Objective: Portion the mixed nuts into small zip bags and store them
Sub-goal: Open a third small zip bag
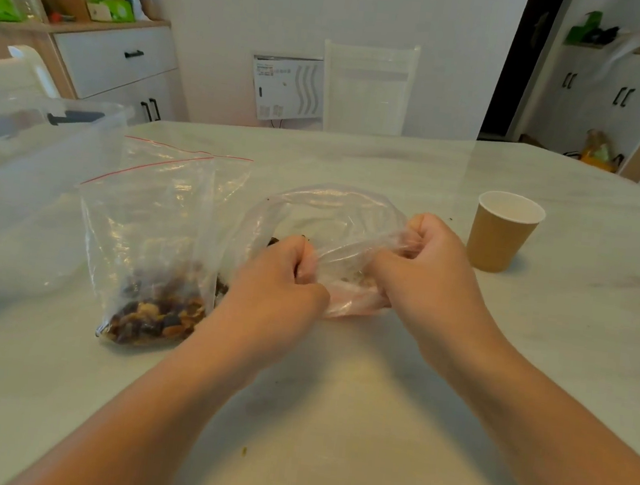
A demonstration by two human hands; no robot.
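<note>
From my feed, both hands are curled on one clear bag [337, 220]: left hand [286, 278] and right hand [424, 262] pinch its near edge, probably to work the opening. A filled zip bag [150, 247] of mixed nuts [154, 315] stands just left on the bench [329, 423]. A paper cup [505, 231] sits right, a clear bin [19, 168] far left.

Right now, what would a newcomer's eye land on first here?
Both hands, left hand and right hand, grip a crumpled clear plastic bag at mid-table. Left of them a red-striped zip bag holds mixed nuts at its bottom; a brown paper cup stands upright at right.
</note>
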